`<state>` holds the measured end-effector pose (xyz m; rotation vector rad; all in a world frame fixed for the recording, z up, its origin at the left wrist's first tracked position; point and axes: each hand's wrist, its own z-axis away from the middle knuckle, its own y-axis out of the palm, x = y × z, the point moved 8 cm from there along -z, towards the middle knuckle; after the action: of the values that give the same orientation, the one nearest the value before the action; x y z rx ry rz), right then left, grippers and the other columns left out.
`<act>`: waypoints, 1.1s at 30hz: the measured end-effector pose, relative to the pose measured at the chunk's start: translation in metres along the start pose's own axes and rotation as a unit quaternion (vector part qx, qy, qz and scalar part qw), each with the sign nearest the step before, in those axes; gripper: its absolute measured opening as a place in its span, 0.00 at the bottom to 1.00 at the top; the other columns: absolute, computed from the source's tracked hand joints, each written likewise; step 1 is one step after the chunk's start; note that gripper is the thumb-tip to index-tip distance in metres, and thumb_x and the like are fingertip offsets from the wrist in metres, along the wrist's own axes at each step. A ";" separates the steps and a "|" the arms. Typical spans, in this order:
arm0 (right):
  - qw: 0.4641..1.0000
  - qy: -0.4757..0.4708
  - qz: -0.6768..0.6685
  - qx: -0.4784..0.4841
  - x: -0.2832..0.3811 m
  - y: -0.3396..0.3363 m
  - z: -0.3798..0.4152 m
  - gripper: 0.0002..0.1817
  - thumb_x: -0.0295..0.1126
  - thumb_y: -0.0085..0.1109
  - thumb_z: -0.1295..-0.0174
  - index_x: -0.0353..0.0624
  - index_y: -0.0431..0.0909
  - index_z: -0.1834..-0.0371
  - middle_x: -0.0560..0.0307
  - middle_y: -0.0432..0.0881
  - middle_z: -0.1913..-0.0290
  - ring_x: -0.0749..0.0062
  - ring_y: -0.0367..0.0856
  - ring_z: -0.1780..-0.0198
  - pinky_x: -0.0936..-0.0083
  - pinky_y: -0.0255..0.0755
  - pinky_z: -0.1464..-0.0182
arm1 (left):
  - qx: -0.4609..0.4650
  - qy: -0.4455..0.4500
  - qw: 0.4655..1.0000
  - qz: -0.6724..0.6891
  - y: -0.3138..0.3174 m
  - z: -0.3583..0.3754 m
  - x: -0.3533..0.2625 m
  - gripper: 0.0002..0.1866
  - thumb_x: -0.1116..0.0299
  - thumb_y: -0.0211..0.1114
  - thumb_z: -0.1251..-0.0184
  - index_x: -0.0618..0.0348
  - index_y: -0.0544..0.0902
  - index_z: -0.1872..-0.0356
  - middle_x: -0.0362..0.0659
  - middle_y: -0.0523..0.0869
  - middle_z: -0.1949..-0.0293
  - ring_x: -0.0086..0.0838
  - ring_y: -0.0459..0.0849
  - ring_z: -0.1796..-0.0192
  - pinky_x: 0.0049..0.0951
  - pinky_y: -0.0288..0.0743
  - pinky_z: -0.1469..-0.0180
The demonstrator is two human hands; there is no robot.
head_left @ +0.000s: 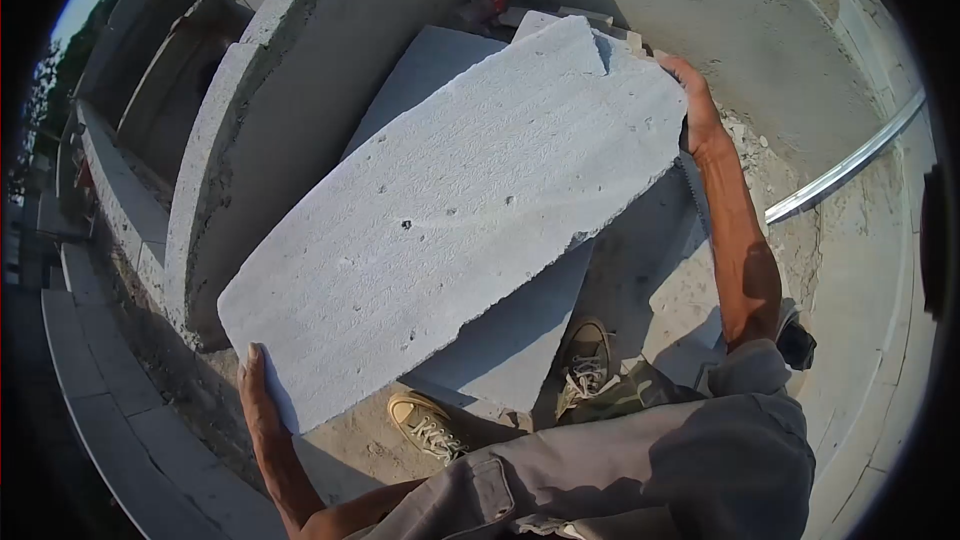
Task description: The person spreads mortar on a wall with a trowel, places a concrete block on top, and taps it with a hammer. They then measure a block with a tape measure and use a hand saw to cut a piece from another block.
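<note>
A large pale aerated concrete block point(450, 210) slants across the middle of the view, raised above other slabs. Its long lower edge is rough, and one corner at the upper right is chipped. My left hand point(257, 395) grips its lower left end, thumb on the near face. At the opposite end, my right hand point(700, 115) is wrapped round the upper right edge, with some fingers hidden behind it. Beneath lies another slab point(510, 330), partly covered, and a further slab point(420, 75) shows behind the upper edge.
Curved walls point(740, 30) enclose the spot, with a partition wall point(290, 130) at left. A shiny metal bar point(850, 160) leans at right. Dusty rubble point(750, 155) lies near my right forearm. My shoes point(425, 425) stand close below the block. A red object point(488, 5) sits behind.
</note>
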<state>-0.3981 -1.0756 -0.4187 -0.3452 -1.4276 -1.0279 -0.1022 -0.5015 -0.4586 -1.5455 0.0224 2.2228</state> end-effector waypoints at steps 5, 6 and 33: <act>0.990 -0.043 0.061 -0.120 -0.018 -0.107 -0.003 0.30 0.54 0.55 0.42 0.46 0.75 0.42 0.52 0.76 0.42 0.68 0.69 0.38 0.69 0.60 0.35 | 0.066 0.024 0.995 -0.073 0.065 -0.023 -0.027 0.40 0.40 0.62 0.38 0.67 0.70 0.39 0.50 0.78 0.50 0.34 0.78 0.49 0.33 0.69 0.46; 0.994 -0.031 0.054 -0.091 -0.031 -0.125 -0.008 0.33 0.57 0.54 0.43 0.47 0.73 0.39 0.52 0.73 0.38 0.68 0.63 0.33 0.68 0.54 0.32 | 0.081 0.048 0.994 -0.055 0.069 -0.031 -0.034 0.39 0.40 0.62 0.38 0.67 0.70 0.38 0.50 0.78 0.50 0.34 0.77 0.49 0.33 0.69 0.46; 0.754 0.014 0.619 -0.220 -0.262 -0.292 0.100 0.32 0.50 0.50 0.31 0.39 0.64 0.32 0.41 0.71 0.36 0.54 0.71 0.35 0.63 0.66 0.36 | 0.149 -0.031 0.984 -0.094 0.083 -0.047 -0.041 0.48 0.31 0.47 0.33 0.70 0.59 0.31 0.56 0.76 0.47 0.36 0.80 0.46 0.32 0.75 0.45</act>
<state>-0.6346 -1.0657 -0.7475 -1.3890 -0.5934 -0.1992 -0.0782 -0.6021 -0.4583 -1.2626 0.1745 2.0137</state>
